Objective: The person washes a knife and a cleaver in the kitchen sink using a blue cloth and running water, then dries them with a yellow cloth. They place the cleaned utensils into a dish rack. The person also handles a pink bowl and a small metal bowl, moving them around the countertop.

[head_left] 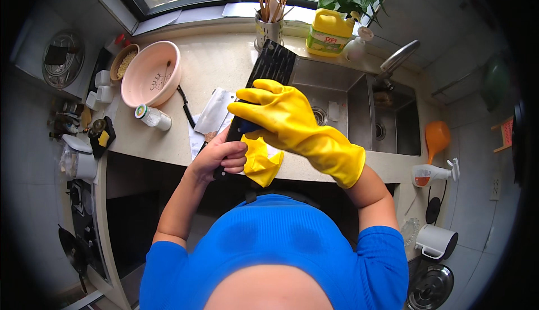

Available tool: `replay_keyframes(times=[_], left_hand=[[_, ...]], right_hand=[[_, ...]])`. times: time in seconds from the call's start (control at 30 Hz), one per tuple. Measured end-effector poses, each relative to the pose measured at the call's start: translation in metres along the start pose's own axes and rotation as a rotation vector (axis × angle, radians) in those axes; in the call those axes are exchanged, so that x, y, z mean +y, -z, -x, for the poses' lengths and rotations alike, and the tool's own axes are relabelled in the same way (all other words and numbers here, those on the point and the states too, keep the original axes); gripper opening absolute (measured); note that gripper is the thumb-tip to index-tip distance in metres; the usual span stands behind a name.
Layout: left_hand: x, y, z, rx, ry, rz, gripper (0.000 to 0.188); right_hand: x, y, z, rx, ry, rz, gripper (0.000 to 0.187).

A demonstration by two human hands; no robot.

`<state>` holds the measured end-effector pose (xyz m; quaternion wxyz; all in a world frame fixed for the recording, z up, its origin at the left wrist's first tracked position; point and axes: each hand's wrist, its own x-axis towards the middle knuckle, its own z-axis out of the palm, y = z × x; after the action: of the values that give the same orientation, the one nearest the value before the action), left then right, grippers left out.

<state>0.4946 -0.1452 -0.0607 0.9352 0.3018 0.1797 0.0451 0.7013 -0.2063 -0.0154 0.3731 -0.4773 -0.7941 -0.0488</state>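
A long, flat black piece with a wet, shiny far end and small round spots slants up over the counter's front edge and the sink's left side. Its exact kind is unclear. My bare left hand is closed round its near end. Across its middle lies my right hand in a yellow rubber glove, fingers curled over it. Something dark blue shows under those fingers, mostly hidden. A second yellow glove hangs limp at the counter edge below. Left of the black piece, a cleaver rests on something white.
The double sink with its faucet is at right. A pink basin, a white jar and a black-handled tool stand left. Behind are a chopstick holder and a yellow jug. A spray bottle is far right.
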Motion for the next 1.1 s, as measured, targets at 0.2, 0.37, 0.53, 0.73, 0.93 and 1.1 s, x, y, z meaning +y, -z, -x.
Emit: replay_keyframes(times=[0.2,0.37,0.53,0.73,0.93,1.1], left_hand=[[-0.018,-0.020,0.008,-0.090,0.051,0.070,0.043],[-0.022,-0.024,0.013,-0.103,-0.025,0.135,0.040],[-0.015,-0.026,-0.002,-0.040,-0.087,0.268,0.033],[-0.015,-0.030,0.006,0.027,-0.183,0.038,0.037],[-0.014,-0.066,-0.016,0.337,-0.470,-1.429,0.062],[-0.014,-0.055,-0.018,0.137,0.061,-0.554,0.044]], right_hand=[[0.076,0.016,-0.002,0.166,-0.105,0.050,0.038],[0.124,0.048,0.035,0.515,-0.654,0.042,0.042],[0.007,0.033,0.005,0.048,-0.054,-0.105,0.049],[0.055,0.034,0.065,0.182,-0.336,-0.004,0.035],[0.029,-0.012,0.083,0.519,-1.245,-1.778,0.038],[0.002,-0.025,0.080,0.437,-1.117,-2.293,0.037]])
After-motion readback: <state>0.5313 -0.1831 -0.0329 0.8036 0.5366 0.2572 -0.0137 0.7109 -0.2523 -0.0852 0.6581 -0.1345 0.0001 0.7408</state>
